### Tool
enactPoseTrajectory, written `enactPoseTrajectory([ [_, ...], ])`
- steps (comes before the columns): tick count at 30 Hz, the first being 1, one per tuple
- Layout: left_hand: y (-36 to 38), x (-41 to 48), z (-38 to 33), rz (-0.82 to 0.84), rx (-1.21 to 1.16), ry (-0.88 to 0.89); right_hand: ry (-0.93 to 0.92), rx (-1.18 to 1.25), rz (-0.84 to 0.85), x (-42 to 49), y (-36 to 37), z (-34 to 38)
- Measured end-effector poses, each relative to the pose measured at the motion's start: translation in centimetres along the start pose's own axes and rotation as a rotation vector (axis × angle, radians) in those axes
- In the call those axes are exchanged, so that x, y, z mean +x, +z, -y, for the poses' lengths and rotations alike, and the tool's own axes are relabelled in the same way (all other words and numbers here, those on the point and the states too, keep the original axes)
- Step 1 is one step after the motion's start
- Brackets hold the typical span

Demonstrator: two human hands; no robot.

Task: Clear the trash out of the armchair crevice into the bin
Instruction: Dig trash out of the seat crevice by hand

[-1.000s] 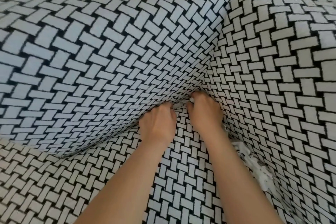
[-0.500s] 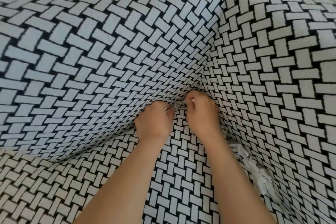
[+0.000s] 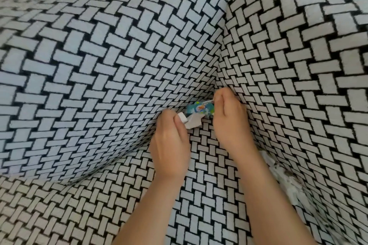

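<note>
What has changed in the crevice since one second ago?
Both hands pulled trash out toward the person: left hand pinches a white paper scrap, right hand a blue wrapper. The shredded paper beside the right forearm stayed put.

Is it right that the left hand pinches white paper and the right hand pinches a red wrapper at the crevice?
Not quite. The wrapper is blue, not red, as the head view shows. The rest holds: the left hand pinches white paper and the right hand pinches the wrapper at the crevice.
</note>
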State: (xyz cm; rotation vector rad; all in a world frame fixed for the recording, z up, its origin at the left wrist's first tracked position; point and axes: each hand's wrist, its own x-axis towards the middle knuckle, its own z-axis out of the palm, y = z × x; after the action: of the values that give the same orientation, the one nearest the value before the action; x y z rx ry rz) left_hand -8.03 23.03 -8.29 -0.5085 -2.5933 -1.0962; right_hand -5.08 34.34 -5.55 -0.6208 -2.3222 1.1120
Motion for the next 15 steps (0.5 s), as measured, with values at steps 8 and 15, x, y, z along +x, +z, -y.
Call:
enactPoseTrajectory([
  [8, -0.6, -0.3, 0.6, -0.061, -0.202, -0.051, 0.183, 0.284, 0.328, 0.2, 0.2, -0.6],
  [15, -1.1, -0.5, -0.3, 0.015, -0.399, -0.074, 0.119, 0.312, 0.456, -0.5, 1.3, 0.5],
])
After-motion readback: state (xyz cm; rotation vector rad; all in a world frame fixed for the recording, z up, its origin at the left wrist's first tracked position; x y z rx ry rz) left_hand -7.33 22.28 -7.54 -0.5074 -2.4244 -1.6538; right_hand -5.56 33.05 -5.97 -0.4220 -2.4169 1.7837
